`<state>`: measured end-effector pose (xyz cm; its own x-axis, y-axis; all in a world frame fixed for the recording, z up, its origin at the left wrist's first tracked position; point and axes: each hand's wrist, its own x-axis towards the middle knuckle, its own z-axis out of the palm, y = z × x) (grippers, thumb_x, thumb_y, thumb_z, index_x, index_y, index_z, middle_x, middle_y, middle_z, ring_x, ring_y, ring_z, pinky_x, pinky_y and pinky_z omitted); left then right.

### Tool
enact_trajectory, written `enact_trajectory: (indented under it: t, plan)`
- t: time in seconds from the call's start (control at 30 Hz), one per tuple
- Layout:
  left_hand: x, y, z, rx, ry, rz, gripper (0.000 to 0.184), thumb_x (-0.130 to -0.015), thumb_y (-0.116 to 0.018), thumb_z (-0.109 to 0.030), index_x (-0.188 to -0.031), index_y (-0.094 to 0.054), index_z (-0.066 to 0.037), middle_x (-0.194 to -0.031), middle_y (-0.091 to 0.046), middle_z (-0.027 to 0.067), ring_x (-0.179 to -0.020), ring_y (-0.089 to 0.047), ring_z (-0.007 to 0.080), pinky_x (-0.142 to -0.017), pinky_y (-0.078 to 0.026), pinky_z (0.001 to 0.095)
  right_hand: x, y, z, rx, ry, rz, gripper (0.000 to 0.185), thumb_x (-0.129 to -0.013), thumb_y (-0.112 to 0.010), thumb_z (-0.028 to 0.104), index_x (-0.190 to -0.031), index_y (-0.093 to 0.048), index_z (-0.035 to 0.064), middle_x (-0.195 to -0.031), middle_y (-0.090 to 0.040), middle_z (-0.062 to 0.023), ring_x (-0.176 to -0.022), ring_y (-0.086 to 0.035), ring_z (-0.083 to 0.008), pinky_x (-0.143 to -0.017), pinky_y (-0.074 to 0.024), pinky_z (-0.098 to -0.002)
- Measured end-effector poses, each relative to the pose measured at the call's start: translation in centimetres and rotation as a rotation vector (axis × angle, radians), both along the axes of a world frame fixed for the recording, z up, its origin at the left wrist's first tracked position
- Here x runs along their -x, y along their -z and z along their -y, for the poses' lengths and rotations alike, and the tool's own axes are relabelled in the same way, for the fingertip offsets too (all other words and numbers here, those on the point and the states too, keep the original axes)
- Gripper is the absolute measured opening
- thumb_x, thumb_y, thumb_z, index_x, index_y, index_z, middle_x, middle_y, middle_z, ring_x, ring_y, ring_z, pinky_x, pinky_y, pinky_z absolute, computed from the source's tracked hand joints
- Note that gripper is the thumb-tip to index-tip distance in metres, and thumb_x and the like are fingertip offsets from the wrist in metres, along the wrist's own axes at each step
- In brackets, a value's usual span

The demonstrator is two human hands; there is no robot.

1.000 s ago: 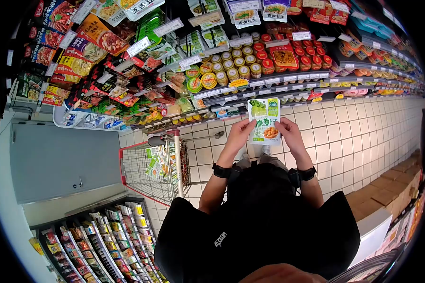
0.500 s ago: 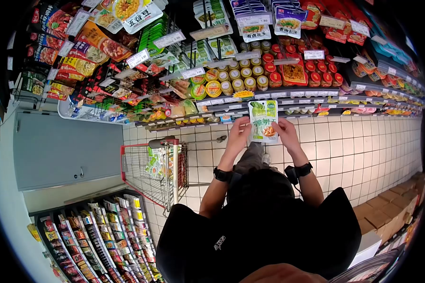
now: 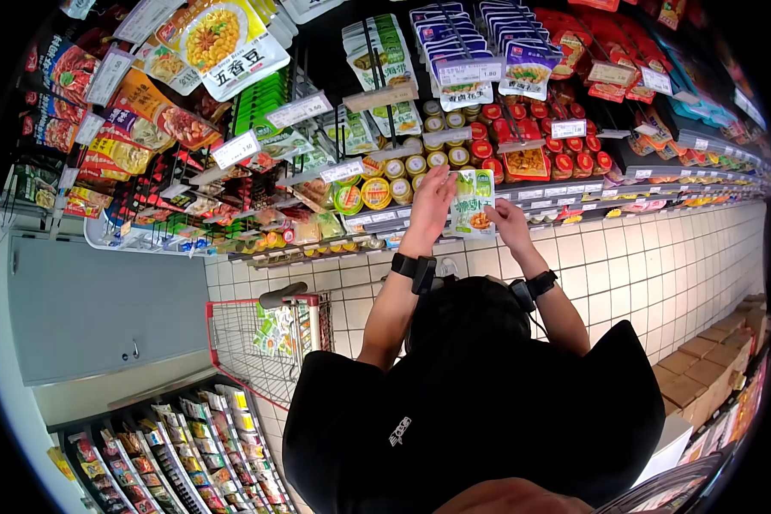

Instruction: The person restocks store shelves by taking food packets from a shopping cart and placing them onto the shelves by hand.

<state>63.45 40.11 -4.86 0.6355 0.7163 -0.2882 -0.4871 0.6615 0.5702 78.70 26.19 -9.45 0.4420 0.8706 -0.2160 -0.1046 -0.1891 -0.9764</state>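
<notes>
A green-and-white food pouch [image 3: 474, 210] with a picture of food near its bottom is held upright in front of the shelves. My right hand [image 3: 511, 226] pinches its right edge between thumb and fingers. Close by the pouch's left edge is my left hand [image 3: 432, 207], its fingers stretched upward; whether it still touches the pouch is unclear. Behind the left fingers stand jars with yellow lids [image 3: 438, 160]. Red-lidded jars [image 3: 481, 149] are behind and to the right of the pouch.
A shopping cart [image 3: 317, 321] with several green-and-white packets [image 3: 276, 330] stands at my left. Hanging food packets [image 3: 218, 43] and price tags [image 3: 298, 110] stick out from the shelf front. A grey door [image 3: 103, 308] is far left; cardboard boxes [image 3: 702, 373] line the right.
My left hand has moved up, its fingers now stretched out. The pouch and right hand have shifted slightly up and left. The view has moved nearer the shelves.
</notes>
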Motion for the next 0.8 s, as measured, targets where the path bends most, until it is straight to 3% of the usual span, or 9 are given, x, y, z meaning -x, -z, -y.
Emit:
enact_trajectory:
  t: [0.07, 0.37, 0.4, 0.43, 0.5, 0.53, 0.6, 0.8]
  plan:
    - [-0.6, 1.2, -1.3, -0.029, -0.045, 0.03, 0.06, -0.095, -0.056, -0.009, -0.146, -0.027, -0.002, -0.148, -0.038, 0.0106, -0.135, -0.04, 0.0251, -0.111, -0.035, 0.0343, -0.1, 0.3, -0.6, 0.039, 0.011, -0.031, 0.018, -0.096, -0.061, 0.013, -0.106, -0.064, -0.0011, -0.093, -0.07, -0.0042, -0.084, -0.061, -0.0059, -0.075, -0.0453, -0.0208]
    - [-2.3, -0.2, -3.0, -0.02, -0.065, 0.164, 0.065, -0.092, -0.057, -0.001, -0.149, -0.025, -0.007, -0.149, -0.032, 0.0067, -0.138, -0.036, 0.0238, -0.114, -0.029, 0.0345, -0.6, 2.2, -4.1, -0.043, 0.133, -0.044, 0.018, -0.095, -0.061, 0.013, -0.106, -0.064, -0.001, -0.089, -0.07, -0.0041, -0.08, -0.06, -0.0063, -0.073, -0.0457, -0.0228]
    - [-2.3, 0.0, -3.1, -0.005, -0.069, 0.186, 0.052, -0.092, -0.058, -0.001, -0.14, -0.037, -0.006, -0.143, -0.039, 0.0063, -0.135, -0.039, 0.0232, -0.112, -0.032, 0.0337, -0.8, 2.3, -4.5, -0.051, 0.126, -0.052, 0.018, -0.096, -0.06, 0.012, -0.108, -0.063, -0.0012, -0.091, -0.07, -0.0048, -0.082, -0.061, -0.0072, -0.075, -0.0461, -0.0235]
    - [-2.2, 0.2, -3.2, 0.0, -0.071, 0.183, 0.052, -0.092, -0.058, -0.001, -0.14, -0.037, -0.006, -0.143, -0.039, 0.0063, -0.135, -0.039, 0.0232, -0.112, -0.032, 0.0337, -0.9, 2.5, -4.8, -0.045, 0.125, -0.055, 0.018, -0.096, -0.06, 0.012, -0.108, -0.063, -0.0012, -0.091, -0.07, -0.0048, -0.082, -0.061, -0.0072, -0.075, -0.0461, -0.0235]
    - [-1.9, 0.2, -3.4, 0.02, -0.052, 0.196, 0.03, -0.093, -0.058, -0.003, -0.122, -0.049, -0.005, -0.13, -0.048, 0.0047, -0.133, -0.042, 0.0229, -0.107, -0.036, 0.0337, -1.2, 2.5, -5.3, -0.143, 0.146, -0.09, 0.019, -0.097, -0.058, 0.011, -0.11, -0.062, -0.0015, -0.096, -0.07, -0.005, -0.085, -0.061, -0.0078, -0.077, -0.0459, -0.0236]
    - [-1.7, 0.0, -3.4, 0.022, -0.052, 0.195, 0.03, -0.093, -0.058, -0.003, -0.122, -0.049, -0.005, -0.13, -0.048, 0.0047, -0.133, -0.042, 0.0229, -0.107, -0.036, 0.0337, -1.4, 2.3, -5.6, -0.12, 0.127, -0.084, 0.019, -0.097, -0.058, 0.01, -0.111, -0.062, -0.0017, -0.099, -0.069, -0.005, -0.088, -0.06, -0.008, -0.079, -0.0457, -0.0238]
    - [-1.0, -0.6, -3.5, 0.011, 0.009, 0.121, 0.014, -0.094, -0.058, -0.004, -0.107, -0.054, -0.006, -0.115, -0.053, 0.0027, -0.129, -0.047, 0.0224, -0.103, -0.039, 0.033, -1.7, 2.2, -6.5, -0.125, 0.133, -0.084, 0.019, -0.097, -0.058, 0.011, -0.112, -0.061, -0.0017, -0.099, -0.069, -0.0049, -0.089, -0.06, -0.0081, -0.08, -0.0456, -0.0236]
    - [-0.1, -0.5, -4.0, 0.018, -0.003, 0.09, 0.014, -0.093, -0.059, -0.005, -0.106, -0.057, -0.008, -0.11, -0.058, 0.002, -0.119, -0.054, 0.0201, -0.1, -0.042, 0.0327, -2.9, 2.5, -8.8, -0.165, 0.113, -0.054, 0.02, -0.097, -0.058, 0.011, -0.112, -0.061, -0.0015, -0.099, -0.068, -0.0046, -0.09, -0.06, -0.0081, -0.081, -0.0452, -0.0233]
